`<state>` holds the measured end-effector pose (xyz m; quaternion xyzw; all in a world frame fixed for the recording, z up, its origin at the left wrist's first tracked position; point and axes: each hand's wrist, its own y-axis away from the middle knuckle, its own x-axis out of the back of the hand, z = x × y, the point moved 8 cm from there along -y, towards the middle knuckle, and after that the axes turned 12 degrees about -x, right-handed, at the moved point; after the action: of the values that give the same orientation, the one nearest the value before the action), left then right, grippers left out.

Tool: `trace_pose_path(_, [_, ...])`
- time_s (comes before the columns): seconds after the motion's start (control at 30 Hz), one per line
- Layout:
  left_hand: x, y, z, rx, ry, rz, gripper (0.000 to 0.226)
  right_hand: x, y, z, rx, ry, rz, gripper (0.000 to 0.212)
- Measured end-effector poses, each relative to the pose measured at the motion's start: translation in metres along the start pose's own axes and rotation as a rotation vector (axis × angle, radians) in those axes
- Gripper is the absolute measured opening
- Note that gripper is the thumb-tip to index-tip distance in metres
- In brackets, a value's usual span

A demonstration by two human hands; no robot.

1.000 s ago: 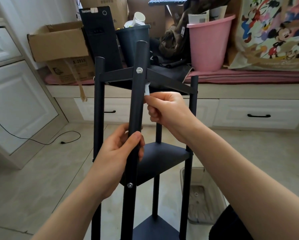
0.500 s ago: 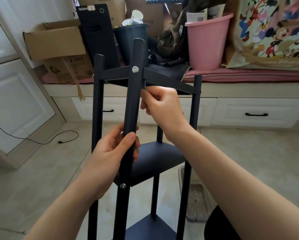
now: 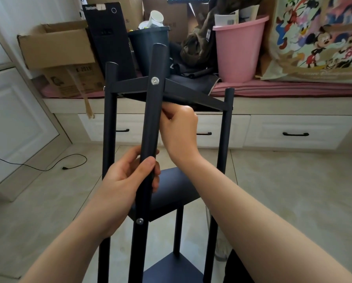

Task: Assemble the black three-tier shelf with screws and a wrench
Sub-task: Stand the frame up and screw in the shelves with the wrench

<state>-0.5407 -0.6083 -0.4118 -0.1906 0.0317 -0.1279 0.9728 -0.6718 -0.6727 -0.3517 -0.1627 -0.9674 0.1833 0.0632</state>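
The shelf (image 3: 167, 193) stands upright right in front of me, its near post (image 3: 150, 127) running long from floor toward my face. My left hand (image 3: 128, 178) wraps that post just above the middle tier. My right hand (image 3: 179, 127) is higher, fingers curled behind the post under the top tier; whether it pinches a tool there I cannot tell. The top screw (image 3: 154, 80) sits on the post's front, just above my right hand, the nearer one. Beyond the post, a pink bucket (image 3: 239, 52) and cardboard box (image 3: 56, 45) sit well clear.

Two bare forearms, no sleeves visible
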Motion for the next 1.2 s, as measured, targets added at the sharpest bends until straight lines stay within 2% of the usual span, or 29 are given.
trace_pose_path(0.23, [-0.002,-0.001,-0.001,0.013,0.023,-0.016,0.021,-0.010,-0.001,0.008,-0.058,-0.114,0.025,0.019])
trace_pose_path(0.37, [-0.002,-0.002,-0.002,0.019,0.024,-0.016,0.020,-0.007,-0.002,0.005,-0.058,-0.090,0.018,0.021])
trace_pose_path(0.53, [-0.001,-0.002,-0.001,0.020,0.017,-0.010,0.019,0.000,-0.001,0.002,-0.062,0.001,-0.086,0.029])
trace_pose_path(0.8, [0.000,-0.002,0.001,0.016,0.012,-0.015,0.023,0.014,0.003,0.001,-0.119,0.123,-0.220,0.027])
trace_pose_path(0.9, [0.000,-0.002,0.001,0.020,0.020,-0.006,0.017,0.015,0.004,-0.002,-0.138,0.110,-0.261,0.023])
trace_pose_path(1.03, [-0.001,-0.003,0.000,0.020,0.011,-0.004,0.013,0.021,0.002,0.000,-0.199,0.039,-0.265,0.024])
trace_pose_path(1.2, [-0.001,-0.003,-0.002,0.025,-0.009,-0.017,0.018,0.025,0.000,-0.004,-0.175,0.024,-0.238,0.025])
